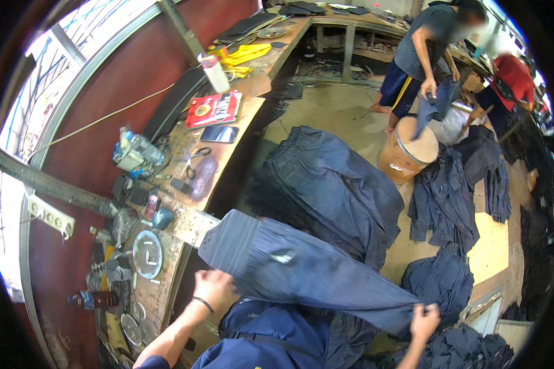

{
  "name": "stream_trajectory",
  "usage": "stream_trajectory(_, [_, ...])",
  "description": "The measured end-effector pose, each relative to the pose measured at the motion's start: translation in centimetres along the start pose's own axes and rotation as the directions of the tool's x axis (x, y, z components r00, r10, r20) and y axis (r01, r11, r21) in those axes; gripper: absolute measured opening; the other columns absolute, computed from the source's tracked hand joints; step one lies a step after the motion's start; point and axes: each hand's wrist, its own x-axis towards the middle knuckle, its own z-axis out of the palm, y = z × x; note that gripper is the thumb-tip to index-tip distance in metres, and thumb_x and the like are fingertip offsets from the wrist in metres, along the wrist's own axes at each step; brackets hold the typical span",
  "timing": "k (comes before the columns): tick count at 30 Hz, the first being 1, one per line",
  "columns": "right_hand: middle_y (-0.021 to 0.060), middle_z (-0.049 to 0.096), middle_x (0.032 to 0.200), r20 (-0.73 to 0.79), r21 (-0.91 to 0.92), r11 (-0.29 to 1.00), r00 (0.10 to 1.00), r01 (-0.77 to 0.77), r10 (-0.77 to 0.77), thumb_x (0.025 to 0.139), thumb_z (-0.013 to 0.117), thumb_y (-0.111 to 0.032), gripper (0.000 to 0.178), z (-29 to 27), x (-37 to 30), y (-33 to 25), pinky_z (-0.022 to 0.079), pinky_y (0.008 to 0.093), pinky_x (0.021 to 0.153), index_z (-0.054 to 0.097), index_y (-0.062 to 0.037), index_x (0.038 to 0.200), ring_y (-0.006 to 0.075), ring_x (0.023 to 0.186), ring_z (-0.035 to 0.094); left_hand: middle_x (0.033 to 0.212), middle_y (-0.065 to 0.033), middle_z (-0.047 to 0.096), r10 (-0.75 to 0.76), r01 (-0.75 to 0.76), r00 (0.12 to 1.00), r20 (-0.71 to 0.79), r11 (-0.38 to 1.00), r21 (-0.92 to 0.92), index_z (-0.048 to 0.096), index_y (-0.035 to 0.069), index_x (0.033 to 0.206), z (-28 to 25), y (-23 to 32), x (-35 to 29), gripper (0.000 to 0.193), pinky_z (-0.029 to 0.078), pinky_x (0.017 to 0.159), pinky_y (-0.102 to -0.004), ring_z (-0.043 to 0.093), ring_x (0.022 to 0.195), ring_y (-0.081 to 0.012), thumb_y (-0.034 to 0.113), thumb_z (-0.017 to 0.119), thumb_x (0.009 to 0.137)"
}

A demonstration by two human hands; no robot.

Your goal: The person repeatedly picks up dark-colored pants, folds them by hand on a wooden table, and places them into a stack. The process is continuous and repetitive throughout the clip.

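Note:
A dark blue-grey trouser leg [326, 270] stretches in front of me, from the bench edge to the lower right. At its left end lies a darker, flat, ribbed part [229, 241]; whether that is a waistband or a board under the cloth I cannot tell. A small pale mark shows on the fabric. My right hand [425, 321] is closed round the narrow right end of the leg. My left hand [214, 286], with a dark band at the wrist, has curled fingers at the near edge of the ribbed part; its fingertips are partly hidden.
Left, a wooden bench [243, 120] carries scissors [197, 161], a phone [219, 134], a red packet [213, 109] and a white bottle [214, 74]. Beyond the leg lies a pile of dark trousers [332, 178]. A person [412, 55] handles cloth above a round drum [408, 150]; another [512, 80] stands farther right.

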Motion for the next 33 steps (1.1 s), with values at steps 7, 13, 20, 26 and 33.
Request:
stream_trajectory(7, [0.0354, 0.069, 0.121, -0.220, -0.280, 0.947, 0.971, -0.158, 0.097, 0.102, 0.062, -0.043, 0.059, -12.3, 17.7, 3.9, 0.049, 0.0528, 0.101, 0.068, 0.0120, 0.124, 0.0512, 0.116, 0.064, 0.068, -0.0174, 0.061, 0.690, -0.689, 0.659, -0.300, 0.394, -0.608, 0.050, 0.014, 0.113, -4.6, 30.8, 12.6, 0.020, 0.051, 0.053, -0.0544, 0.064, 0.057, -0.0421, 0.033, 0.054, 0.111])
stream_trajectory(13, [0.0323, 0.067, 0.135, -0.302, -0.365, 0.931, 0.942, 0.029, -0.148, 0.107, 0.056, -0.043, 0.058, -16.9, 28.9, -4.4, 0.049, 0.0515, 0.107, 0.064, 0.0059, 0.137, 0.0482, 0.126, 0.064, 0.093, -0.0203, 0.075, 0.468, -0.669, 0.742, -0.480, 0.561, -0.488, 0.051, 0.008, 0.115, -13.4, 31.1, 26.0, 0.021, 0.058, 0.070, -0.0561, 0.075, 0.088, -0.0439, 0.025, 0.056, 0.104])
stream_trajectory(20, [0.0290, 0.076, 0.111, 0.022, -0.031, 0.999, 1.000, 0.011, -0.010, 0.102, 0.065, -0.051, 0.069, -5.4, 29.5, -11.3, 0.056, 0.0480, 0.095, 0.053, -0.0064, 0.153, 0.0409, 0.108, 0.075, 0.099, -0.0234, 0.074, 0.039, -0.244, 0.857, -0.515, 0.909, -0.337, 0.052, 0.007, 0.118, -14.4, 8.8, 39.4, 0.029, 0.059, 0.077, -0.0601, 0.074, 0.087, -0.0489, 0.032, 0.059, 0.105])
stream_trajectory(26, [0.0234, 0.075, 0.117, 0.193, 0.046, 0.983, 0.967, -0.180, 0.168, 0.103, 0.058, -0.047, 0.046, 13.2, 6.4, -9.4, 0.056, 0.0523, 0.095, 0.074, -0.0068, 0.118, 0.0453, 0.111, 0.071, 0.153, -0.0308, 0.051, 0.051, -0.099, 0.978, -0.203, 0.967, -0.233, 0.058, 0.001, 0.141, -5.5, -4.1, 40.2, 0.062, 0.042, 0.119, -0.0504, 0.046, 0.144, -0.0483, 0.046, 0.070, 0.100])
stream_trajectory(33, [0.0327, 0.063, 0.142, 0.695, -0.464, 0.673, 0.234, -0.576, 0.680, 0.099, 0.053, -0.047, 0.062, 25.0, -22.1, 0.5, 0.047, 0.0578, 0.114, 0.064, -0.0024, 0.141, 0.0507, 0.133, 0.060, 0.152, -0.0170, 0.056, 0.285, -0.306, 0.914, -0.290, 0.952, -0.027, 0.061, 0.007, 0.143, 0.0, 5.4, 20.4, 0.047, 0.020, 0.127, -0.0581, 0.047, 0.147, -0.0372, 0.032, 0.053, 0.104])
